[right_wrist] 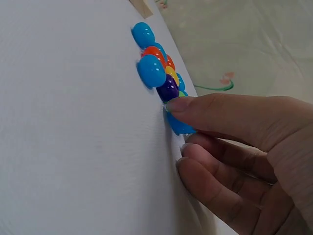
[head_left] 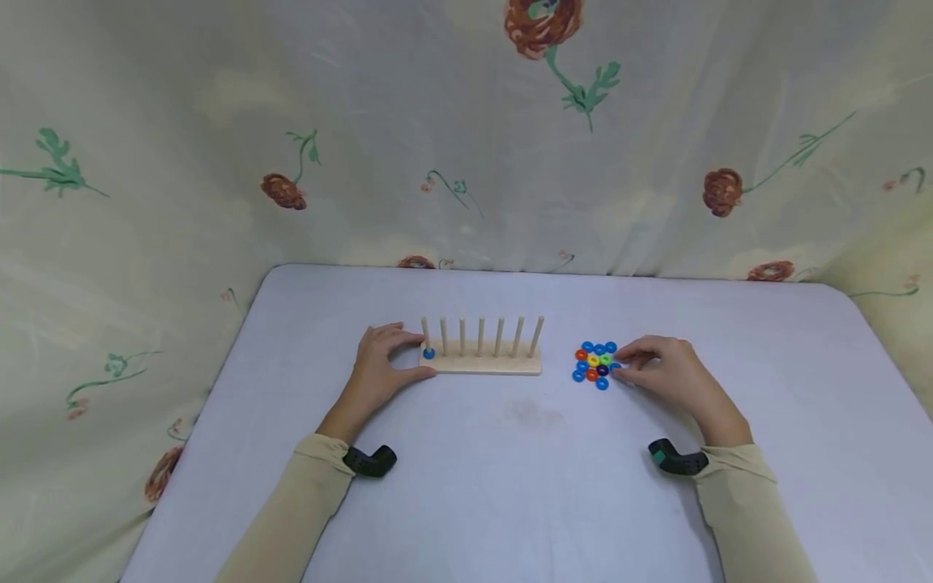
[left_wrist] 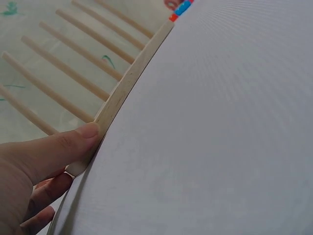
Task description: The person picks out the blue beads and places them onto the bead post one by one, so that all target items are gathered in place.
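A wooden pegboard (head_left: 481, 366) with several upright pegs in a row lies on the table. One blue ring (head_left: 428, 355) sits at the foot of its leftmost peg. My left hand (head_left: 373, 366) grips the board's left end, its thumb on the front edge and the fingers behind. To the right of the board is a flat cluster of glossy rings in blue, orange, yellow, green and dark purple, among them a yellow ring (head_left: 594, 361). At the cluster's right edge my right hand (head_left: 666, 371) pinches a blue ring (right_wrist: 178, 125) between thumb and fingers, low at the tabletop.
A white-covered table (head_left: 510, 486) spreads under both hands, with a faint brownish stain (head_left: 535, 413) in front of the board. Behind and beside the table hangs a pale curtain (head_left: 401, 105) with printed flowers. Each wrist wears a black device (head_left: 370, 461).
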A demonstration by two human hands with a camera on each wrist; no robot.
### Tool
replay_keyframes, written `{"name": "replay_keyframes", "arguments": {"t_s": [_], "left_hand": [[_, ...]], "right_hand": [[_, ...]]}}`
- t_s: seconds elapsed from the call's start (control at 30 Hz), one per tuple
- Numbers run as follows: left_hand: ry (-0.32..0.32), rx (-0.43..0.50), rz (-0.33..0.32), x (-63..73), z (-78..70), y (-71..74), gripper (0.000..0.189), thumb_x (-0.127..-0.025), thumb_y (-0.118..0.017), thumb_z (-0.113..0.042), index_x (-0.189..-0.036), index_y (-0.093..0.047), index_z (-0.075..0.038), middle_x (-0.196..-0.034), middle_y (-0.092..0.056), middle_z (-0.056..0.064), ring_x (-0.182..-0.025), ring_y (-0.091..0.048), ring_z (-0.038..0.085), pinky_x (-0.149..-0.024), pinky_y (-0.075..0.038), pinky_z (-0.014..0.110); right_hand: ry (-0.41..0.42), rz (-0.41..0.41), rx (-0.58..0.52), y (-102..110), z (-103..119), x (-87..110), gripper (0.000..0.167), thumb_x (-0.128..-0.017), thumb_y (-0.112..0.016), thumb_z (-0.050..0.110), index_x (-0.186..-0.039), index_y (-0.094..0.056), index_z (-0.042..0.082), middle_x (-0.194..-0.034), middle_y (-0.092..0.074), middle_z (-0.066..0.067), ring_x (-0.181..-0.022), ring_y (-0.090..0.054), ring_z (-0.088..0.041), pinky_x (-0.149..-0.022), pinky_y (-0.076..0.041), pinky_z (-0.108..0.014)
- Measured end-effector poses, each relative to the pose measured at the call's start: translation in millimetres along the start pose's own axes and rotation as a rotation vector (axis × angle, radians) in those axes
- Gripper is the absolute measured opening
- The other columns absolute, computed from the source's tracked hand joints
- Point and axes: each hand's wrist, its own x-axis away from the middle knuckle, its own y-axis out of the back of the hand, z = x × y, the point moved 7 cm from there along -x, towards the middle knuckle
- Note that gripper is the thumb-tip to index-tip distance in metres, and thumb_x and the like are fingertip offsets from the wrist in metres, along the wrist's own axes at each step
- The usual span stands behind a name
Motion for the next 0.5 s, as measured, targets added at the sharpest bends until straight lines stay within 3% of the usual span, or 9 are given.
{"name": "replay_keyframes", "arguments": {"t_s": [0.5], "left_hand": [[-0.019, 0.003, -0.005, 1.0, -0.5, 0.0, 0.054, -0.075, -0.094, -0.028, -0.122, -0.074, -0.010, -0.135, -0.070, 0.013, -0.147, -0.046, 0.035, -0.132, -0.010, 0.059]], "right_hand": [[0.001, -0.016, -0.009, -2.5, 0.5, 0.6, 0.020, -0.089, -0.082, 0.019, -0.106, -0.079, 0.009, -0.093, -0.070, -0.006, -0.088, -0.057, -0.021, -0.074, -0.047, -0.022]]}}
